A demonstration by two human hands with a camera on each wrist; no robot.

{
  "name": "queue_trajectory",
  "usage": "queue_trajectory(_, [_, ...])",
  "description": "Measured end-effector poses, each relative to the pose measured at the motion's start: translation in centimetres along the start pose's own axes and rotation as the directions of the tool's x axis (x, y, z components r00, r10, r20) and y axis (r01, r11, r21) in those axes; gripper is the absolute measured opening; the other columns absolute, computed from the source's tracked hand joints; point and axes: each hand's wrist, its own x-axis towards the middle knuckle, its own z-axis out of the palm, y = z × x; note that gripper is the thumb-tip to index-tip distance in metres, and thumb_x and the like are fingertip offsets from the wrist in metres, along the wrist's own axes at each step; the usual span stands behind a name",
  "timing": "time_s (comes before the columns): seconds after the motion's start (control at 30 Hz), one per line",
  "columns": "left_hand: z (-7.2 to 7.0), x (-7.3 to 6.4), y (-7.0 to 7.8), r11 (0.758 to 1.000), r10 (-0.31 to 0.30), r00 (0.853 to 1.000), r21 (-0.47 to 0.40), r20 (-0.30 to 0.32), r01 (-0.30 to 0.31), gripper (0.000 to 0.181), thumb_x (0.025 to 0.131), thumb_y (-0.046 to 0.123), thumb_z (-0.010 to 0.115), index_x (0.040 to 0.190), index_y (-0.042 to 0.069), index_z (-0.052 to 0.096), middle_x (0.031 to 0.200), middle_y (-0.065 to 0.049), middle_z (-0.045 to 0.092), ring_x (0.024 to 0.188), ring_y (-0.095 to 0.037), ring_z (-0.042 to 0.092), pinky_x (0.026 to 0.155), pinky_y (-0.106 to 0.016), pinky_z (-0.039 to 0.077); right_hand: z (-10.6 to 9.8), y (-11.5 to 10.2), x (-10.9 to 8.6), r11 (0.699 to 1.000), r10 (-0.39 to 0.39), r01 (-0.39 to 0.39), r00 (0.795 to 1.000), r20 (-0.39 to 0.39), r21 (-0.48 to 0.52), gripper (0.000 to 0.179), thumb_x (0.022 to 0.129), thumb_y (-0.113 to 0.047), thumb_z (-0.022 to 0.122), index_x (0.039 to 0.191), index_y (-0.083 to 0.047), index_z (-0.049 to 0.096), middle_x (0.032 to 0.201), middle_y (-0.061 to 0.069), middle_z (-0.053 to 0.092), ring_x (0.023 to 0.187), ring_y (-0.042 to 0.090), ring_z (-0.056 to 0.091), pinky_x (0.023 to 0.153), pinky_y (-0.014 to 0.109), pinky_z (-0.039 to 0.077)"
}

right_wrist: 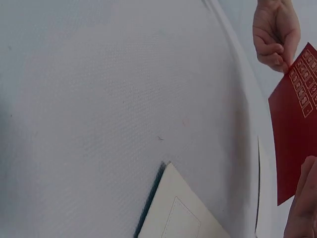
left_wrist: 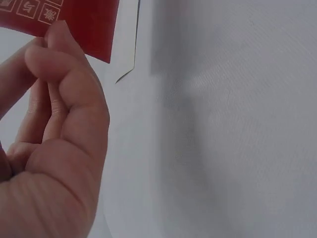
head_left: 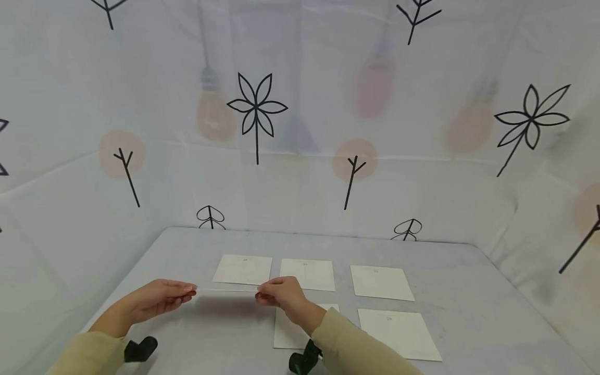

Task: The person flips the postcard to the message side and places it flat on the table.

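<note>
Both hands hold one flat card level above the table, nearly edge-on as a thin pale line (head_left: 227, 290) in the head view. Its underside is red (left_wrist: 96, 29) with gold boxed characters, as both wrist views show. At the card's left end, my left hand (head_left: 161, 299) pinches it between thumb and fingers. My right hand (head_left: 287, 298) pinches the opposite end. Below and beside the right hand lies a white card (head_left: 292, 330), partly covered by that forearm. Another white card (head_left: 242, 269) lies just behind the held one.
More white cards lie in rows on the pale tablecloth, at the back middle (head_left: 311, 273), back right (head_left: 382, 282) and front right (head_left: 398, 333). A white patterned curtain (head_left: 300, 192) hangs behind the table and along both sides. Dark devices (head_left: 140, 349) sit at both wrists.
</note>
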Motion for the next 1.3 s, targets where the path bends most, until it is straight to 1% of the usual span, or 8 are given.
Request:
queue_trajectory(0.2, [0.6, 0.4, -0.3, 0.999, -0.036, 0.995, -0.003, -0.095, 0.036, 0.027, 0.09, 0.01, 0.061, 0.113, -0.004, 0.063, 0.093, -0.006, 0.067, 0.077, -0.009, 0.061, 0.071, -0.019, 0.051, 0.0, 0.6, -0.3, 0.999, 0.007, -0.008, 0.999, -0.041, -0.042, 0.014, 0.081, 0.002, 0.067, 0.092, 0.008, 0.065, 0.078, 0.01, 0.064, 0.062, 0.012, 0.062, 0.065, 0.027, 0.055])
queue_trajectory(0.33, [0.8, 0.6, -0.5, 0.999, -0.051, 0.991, -0.006, -0.124, 0.051, 0.035, 0.09, 0.008, 0.061, 0.119, -0.011, 0.056, 0.095, -0.008, 0.067, 0.081, -0.012, 0.063, 0.076, -0.023, 0.052, 0.0, 1.0, -0.3, 0.999, 0.012, -0.015, 0.998, -0.068, -0.045, 0.018, 0.08, 0.003, 0.067, 0.097, 0.007, 0.063, 0.08, 0.011, 0.062, 0.061, 0.012, 0.062, 0.064, 0.027, 0.055])
queue_trajectory(0.43, [0.9, 0.7, -0.8, 0.998, -0.061, 0.986, 0.02, -0.154, 0.064, 0.038, 0.09, 0.006, 0.06, 0.121, -0.013, 0.052, 0.095, -0.009, 0.067, 0.081, -0.013, 0.064, 0.076, -0.025, 0.053, 0.1, 1.1, -0.3, 0.999, 0.015, -0.019, 0.997, -0.076, -0.044, 0.023, 0.079, 0.004, 0.068, 0.1, 0.008, 0.063, 0.08, 0.012, 0.064, 0.061, 0.013, 0.062, 0.064, 0.028, 0.055])
queue_trajectory(0.53, [1.1, 0.8, -1.0, 0.992, -0.056, 0.979, 0.1, -0.197, 0.076, 0.037, 0.089, 0.006, 0.061, 0.12, -0.014, 0.052, 0.092, -0.008, 0.067, 0.078, -0.013, 0.064, 0.073, -0.026, 0.053, 0.2, 1.3, -0.2, 0.999, 0.011, -0.014, 0.998, -0.068, -0.048, 0.026, 0.077, 0.006, 0.068, 0.102, 0.01, 0.062, 0.078, 0.012, 0.065, 0.059, 0.012, 0.063, 0.063, 0.028, 0.055])
queue_trajectory(0.7, [1.8, 1.0, -1.6, 0.961, -0.049, 0.956, 0.245, -0.29, 0.124, 0.034, 0.085, 0.006, 0.065, 0.114, -0.011, 0.057, 0.084, -0.007, 0.066, 0.07, -0.012, 0.062, 0.067, -0.027, 0.054, 0.4, 1.7, -0.3, 0.998, 0.011, -0.015, 0.998, -0.061, -0.064, 0.025, 0.076, 0.009, 0.068, 0.1, 0.012, 0.06, 0.076, 0.014, 0.064, 0.056, 0.013, 0.063, 0.06, 0.029, 0.055])
queue_trajectory(0.93, [2.5, 1.0, -2.0, 0.944, -0.034, 0.949, 0.301, -0.313, 0.133, 0.036, 0.083, 0.004, 0.067, 0.114, -0.01, 0.056, 0.078, -0.006, 0.063, 0.065, -0.012, 0.06, 0.061, -0.025, 0.054, 0.7, 1.9, -0.9, 0.99, 0.016, -0.026, 0.998, -0.069, -0.137, 0.025, 0.076, 0.011, 0.067, 0.099, 0.008, 0.058, 0.075, 0.01, 0.062, 0.055, 0.016, 0.064, 0.056, 0.028, 0.055])
queue_trajectory(1.03, [2.6, 1.2, -2.2, 0.937, -0.026, 0.942, 0.321, -0.336, 0.141, 0.035, 0.081, 0.003, 0.069, 0.112, -0.009, 0.057, 0.078, -0.007, 0.063, 0.064, -0.013, 0.061, 0.06, -0.026, 0.054, 0.8, 1.9, -0.9, 0.984, 0.019, -0.033, 0.997, -0.078, -0.176, 0.025, 0.076, 0.01, 0.067, 0.098, 0.006, 0.057, 0.074, 0.01, 0.062, 0.055, 0.018, 0.065, 0.054, 0.028, 0.054])
queue_trajectory(1.3, [3.0, 1.4, -2.8, 0.927, -0.006, 0.941, 0.351, -0.338, 0.131, 0.034, 0.08, 0.002, 0.068, 0.111, -0.009, 0.057, 0.083, -0.009, 0.062, 0.068, -0.016, 0.062, 0.062, -0.03, 0.055, 1.0, 2.3, -1.1, 0.964, 0.028, -0.058, 0.993, -0.117, -0.258, 0.024, 0.074, 0.01, 0.069, 0.093, 0.002, 0.057, 0.071, 0.008, 0.061, 0.051, 0.017, 0.064, 0.049, 0.024, 0.052])
